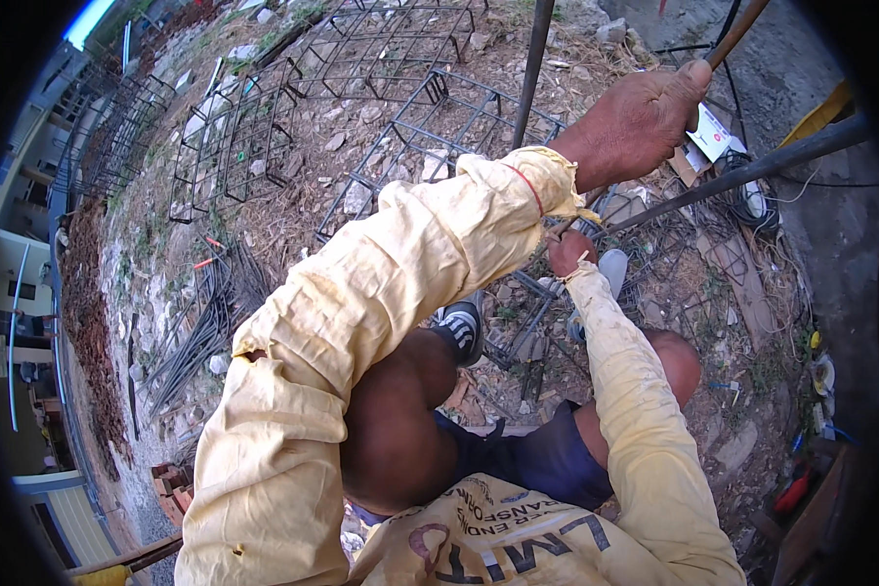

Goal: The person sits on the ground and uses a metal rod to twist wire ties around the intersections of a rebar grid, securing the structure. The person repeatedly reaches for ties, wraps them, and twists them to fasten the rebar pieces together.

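My left hand (645, 122) is closed round a long brown rod (737, 35), which slants up past the top right edge. Lower down, my right hand (569, 252) is closed in line with the same rod, close to its lower stretch; the sleeve cuff hides part of it. Below and beyond my hands lies a dark steel rebar cage (430, 122) on the ground, partly covered by my left forearm. One dark bar (533, 73) stands up beyond my left wrist. Another thick dark bar (742, 181) slants off to the right.
More rebar cages (239, 146) lie at the far left. A bundle of thin rods (200, 327) rests on the stony ground left of my arm. Bricks (173, 491) are stacked at lower left. A white box (713, 134) and a plank (737, 278) lie at right.
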`<act>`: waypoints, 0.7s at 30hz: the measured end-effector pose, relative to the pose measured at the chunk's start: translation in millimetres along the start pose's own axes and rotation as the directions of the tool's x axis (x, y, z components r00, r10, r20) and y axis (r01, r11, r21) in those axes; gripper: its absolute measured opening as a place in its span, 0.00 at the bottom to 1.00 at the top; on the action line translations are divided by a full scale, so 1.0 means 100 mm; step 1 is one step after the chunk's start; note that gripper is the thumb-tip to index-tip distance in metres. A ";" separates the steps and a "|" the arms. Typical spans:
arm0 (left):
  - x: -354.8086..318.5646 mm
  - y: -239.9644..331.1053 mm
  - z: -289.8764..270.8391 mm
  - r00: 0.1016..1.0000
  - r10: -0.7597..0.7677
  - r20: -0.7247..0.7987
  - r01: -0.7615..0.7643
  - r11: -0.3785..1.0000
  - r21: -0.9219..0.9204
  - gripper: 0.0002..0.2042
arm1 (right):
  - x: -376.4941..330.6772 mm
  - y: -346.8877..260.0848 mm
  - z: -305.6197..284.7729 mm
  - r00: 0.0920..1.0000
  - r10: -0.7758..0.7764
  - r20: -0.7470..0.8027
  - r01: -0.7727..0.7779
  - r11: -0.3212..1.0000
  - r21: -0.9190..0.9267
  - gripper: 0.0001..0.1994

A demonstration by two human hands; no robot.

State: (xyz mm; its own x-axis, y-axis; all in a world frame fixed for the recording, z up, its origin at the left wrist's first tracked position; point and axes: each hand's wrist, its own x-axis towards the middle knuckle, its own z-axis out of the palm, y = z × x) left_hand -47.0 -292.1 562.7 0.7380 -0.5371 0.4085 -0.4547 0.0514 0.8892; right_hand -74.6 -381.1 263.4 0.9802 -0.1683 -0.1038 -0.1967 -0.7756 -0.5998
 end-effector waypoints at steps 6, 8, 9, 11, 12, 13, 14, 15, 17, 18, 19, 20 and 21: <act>-0.28 -0.01 -0.15 0.997 0.001 -0.079 0.029 0.924 0.381 0.30 | 0.02 0.06 0.04 1.000 -0.024 -0.006 0.024 0.999 0.028 0.13; -0.60 0.22 -0.36 0.993 -0.112 -0.029 0.112 0.860 0.498 0.29 | -0.02 -0.16 0.02 1.000 0.025 0.007 -0.025 0.999 0.032 0.13; -0.71 0.35 -0.45 0.981 -0.191 0.035 0.147 0.851 0.504 0.28 | -0.04 -0.18 -0.01 0.998 0.063 0.011 -0.063 0.998 0.019 0.13; -0.96 0.63 -0.62 0.945 -0.308 0.108 0.209 0.825 0.526 0.26 | -0.01 -0.14 0.03 1.000 0.010 -0.011 -0.010 1.000 -0.010 0.13; -1.07 0.73 -0.68 0.931 -0.341 0.128 0.227 0.818 0.529 0.26 | 0.03 -0.08 0.05 1.000 -0.010 -0.024 0.009 1.000 -0.027 0.13; -1.18 0.80 -0.73 0.914 -0.376 0.153 0.245 0.812 0.529 0.25 | 0.08 0.01 0.09 0.998 -0.035 -0.051 0.034 0.999 -0.036 0.13; -1.30 0.82 -0.76 0.911 -0.390 0.132 0.273 0.812 0.516 0.25 | 0.03 0.00 0.01 0.999 0.011 -0.034 -0.013 0.998 -0.054 0.13; -1.39 0.82 -0.80 0.908 -0.403 0.117 0.298 0.814 0.499 0.25 | 0.15 0.17 0.13 0.998 0.031 -0.063 -0.036 0.996 -0.077 0.13; -1.59 0.84 -0.82 0.878 -0.475 0.058 0.391 0.783 0.483 0.24 | 0.20 0.24 0.15 0.999 -0.035 0.026 0.035 0.999 -0.001 0.14; -1.69 0.91 -0.84 0.852 -0.524 -0.006 0.459 0.742 0.488 0.23 | 0.21 0.08 0.15 0.995 -0.073 0.062 0.071 0.997 0.034 0.14; -1.81 0.86 -0.90 0.833 -0.550 -0.061 0.513 0.726 0.457 0.23 | 0.17 -0.15 0.17 0.994 -0.092 0.064 0.092 0.996 0.014 0.14; -1.88 0.66 -0.84 0.817 -0.573 -0.066 0.547 0.734 0.402 0.22 | 0.05 -0.09 0.08 0.997 -0.061 0.055 0.063 0.997 -0.046 0.14; -1.85 0.76 -0.75 0.798 -0.596 -0.087 0.578 0.717 0.389 0.22 | 0.01 -0.16 0.01 0.994 -0.087 0.070 0.088 0.996 -0.014 0.14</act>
State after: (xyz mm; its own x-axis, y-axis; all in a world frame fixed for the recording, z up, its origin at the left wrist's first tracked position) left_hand -180.9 -125.9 570.0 0.9035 -0.3861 -0.1862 -0.0935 -0.6015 0.7934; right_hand -70.2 -368.4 272.2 0.9927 -0.0572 -0.1062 -0.1096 -0.7957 -0.5957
